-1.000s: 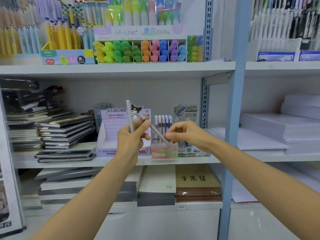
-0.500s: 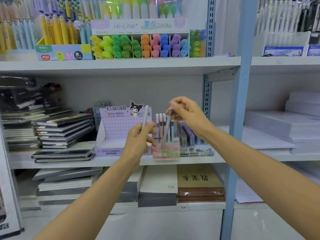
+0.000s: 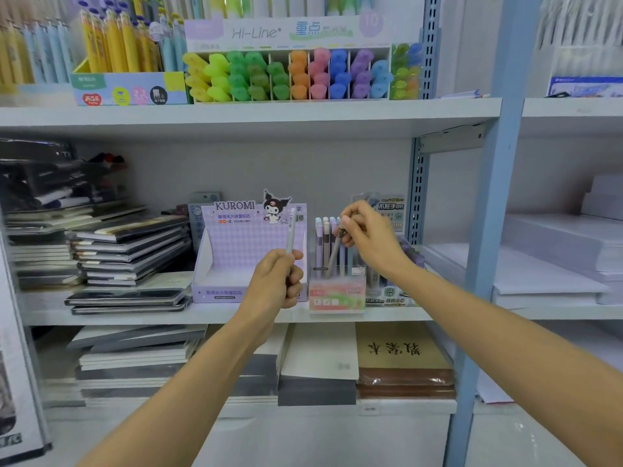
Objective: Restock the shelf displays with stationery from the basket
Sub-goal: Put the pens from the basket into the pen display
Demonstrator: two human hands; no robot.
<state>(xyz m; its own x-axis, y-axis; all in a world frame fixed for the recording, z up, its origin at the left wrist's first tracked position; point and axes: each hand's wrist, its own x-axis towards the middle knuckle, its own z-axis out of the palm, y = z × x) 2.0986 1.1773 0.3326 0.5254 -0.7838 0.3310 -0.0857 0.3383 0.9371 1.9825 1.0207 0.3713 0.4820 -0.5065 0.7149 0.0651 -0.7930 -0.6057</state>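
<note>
Pinching a grey pen (image 3: pixel 334 254) near its upper end between thumb and fingertips, the right hand (image 3: pixel 369 235) sits above and slightly right of the clear pen holder (image 3: pixel 337 293) on the middle shelf (image 3: pixel 215 315). Pen slants down and left from the hand. Its lower end is in among the pastel pens (image 3: pixel 319 230) standing upright in the holder. Whether it touches the holder floor: cannot tell, the printed front hides it.

Left hand (image 3: pixel 274 281): fingers curled round the lower part of a white pen (image 3: pixel 290 230), held nearly upright, upper end free and apart from the holder. This hand is just left of the holder. It is in front of the right front corner of the purple KUROMI display box (image 3: pixel 242 251) and covers part of it.

Surroundings:
- Behind the right hand, a green-labelled pencil-lead display (image 3: pixel 391 210), partly hidden by the wrist.
- Left on the same shelf, slanted stacks of dark notebooks (image 3: pixel 128 251).
- Shelf above: Hi-Line highlighter rack (image 3: pixel 290 74), colours running yellow, green, orange, pink, blue, purple. Beside it, a box of yellow pens (image 3: pixel 118 48).
- Shelf below: flat pads and a brown-covered pack (image 3: pixel 403 353).
- Blue upright post (image 3: pixel 485 230) stands right of the right forearm, with white paper stacks (image 3: pixel 553 264) beyond it.
</note>
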